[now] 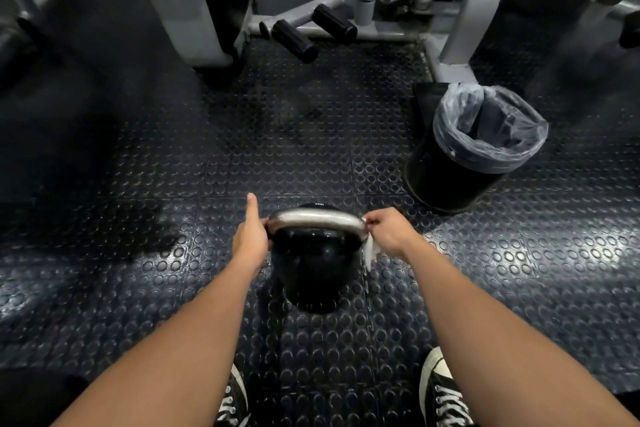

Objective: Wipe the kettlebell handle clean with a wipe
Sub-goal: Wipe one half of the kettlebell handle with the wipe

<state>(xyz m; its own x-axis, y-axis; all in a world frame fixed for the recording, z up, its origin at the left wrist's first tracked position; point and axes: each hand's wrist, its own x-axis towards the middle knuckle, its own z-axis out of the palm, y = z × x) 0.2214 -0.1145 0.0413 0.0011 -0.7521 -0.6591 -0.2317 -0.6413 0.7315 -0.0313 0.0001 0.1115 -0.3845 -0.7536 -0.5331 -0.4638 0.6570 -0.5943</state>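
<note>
**Wipe at the handle's right end**

Two sneakers [440,392] nearest. On the studded floor [138,253] stands the kettlebell [311,274]; left hand [251,236] grips its handle [317,218], right hand [388,230] pinches the wipe [370,251] there. Beyond, a lined bin [464,156].

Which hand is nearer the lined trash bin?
Right. The right hand holds the wipe at the kettlebell handle's bin-side end; the left hand grips the far end, farther from the trash bin.
</note>
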